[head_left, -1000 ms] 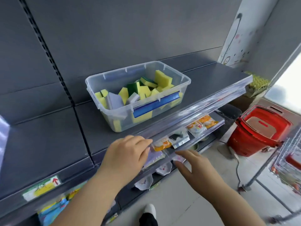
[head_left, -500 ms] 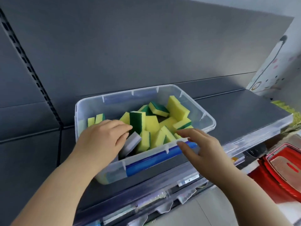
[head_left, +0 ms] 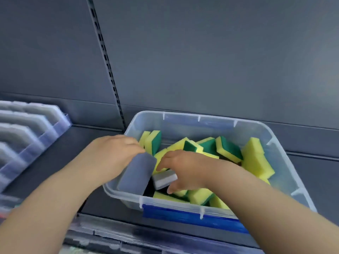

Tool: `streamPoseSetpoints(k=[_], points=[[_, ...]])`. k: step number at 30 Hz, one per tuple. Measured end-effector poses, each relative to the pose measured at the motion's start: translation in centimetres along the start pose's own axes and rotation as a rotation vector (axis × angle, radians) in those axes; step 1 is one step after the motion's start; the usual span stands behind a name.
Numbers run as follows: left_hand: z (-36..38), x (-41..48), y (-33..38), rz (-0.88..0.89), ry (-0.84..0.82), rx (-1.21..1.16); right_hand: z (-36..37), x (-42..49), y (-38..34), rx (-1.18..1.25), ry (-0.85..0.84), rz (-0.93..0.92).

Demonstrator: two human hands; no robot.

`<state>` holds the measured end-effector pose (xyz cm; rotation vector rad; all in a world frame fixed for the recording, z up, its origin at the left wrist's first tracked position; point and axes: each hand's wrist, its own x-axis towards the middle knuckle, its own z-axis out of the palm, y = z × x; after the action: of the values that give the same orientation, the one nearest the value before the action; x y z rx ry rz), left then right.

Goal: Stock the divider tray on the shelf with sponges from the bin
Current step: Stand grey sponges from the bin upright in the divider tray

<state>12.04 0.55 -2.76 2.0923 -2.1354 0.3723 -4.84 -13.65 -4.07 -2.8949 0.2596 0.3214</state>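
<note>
Sponges (head_left: 255, 162), yellow with green backs, lie jumbled in the clear bin (head_left: 183, 121), which sits on the shelf (head_left: 88, 138). At the bin's left end the left grip (head_left: 113, 156) is curled over the top of a large grey sponge (head_left: 136, 173) that leans against the bin wall. Just beside it, the right grip (head_left: 185, 169) pinches a smaller grey-and-white sponge (head_left: 164, 178) between thumb and fingers. The divider tray (head_left: 36, 129) stands on the same shelf to the left, apart from the bin and blurred.
</note>
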Motion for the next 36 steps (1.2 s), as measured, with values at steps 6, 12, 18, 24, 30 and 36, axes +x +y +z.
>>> streamPoseSetpoints(k=[6, 12, 18, 24, 30, 36], points=[[-1.6, 0.4, -0.1, -0.053, -0.189, 0.143, -1.8, 0.0, 2.4, 0.03, 0.191, -0.013], [-0.1, 2.1, 1.1, -0.016, -0.647, 0.216, -4.9, -3.9, 6.9, 0.402, 0.486, 0.144], [1.9, 4.0, 1.3, 0.079, -0.716, 0.259, -3.3, -6.0, 10.0, 0.413, 0.486, 0.372], [2.3, 6.5, 1.3, 0.103, -0.633, 0.187, -2.1, -7.3, 11.1, 0.503, 0.506, 0.525], [2.1, 9.1, 2.3, -0.239, -0.282, -0.604, -1.8, -9.5, 10.7, 0.347, 0.354, 0.565], [3.5, 10.9, 3.1, -0.326, -0.24, -0.893, -1.6, -10.9, 10.1, 0.325, 0.442, 0.682]])
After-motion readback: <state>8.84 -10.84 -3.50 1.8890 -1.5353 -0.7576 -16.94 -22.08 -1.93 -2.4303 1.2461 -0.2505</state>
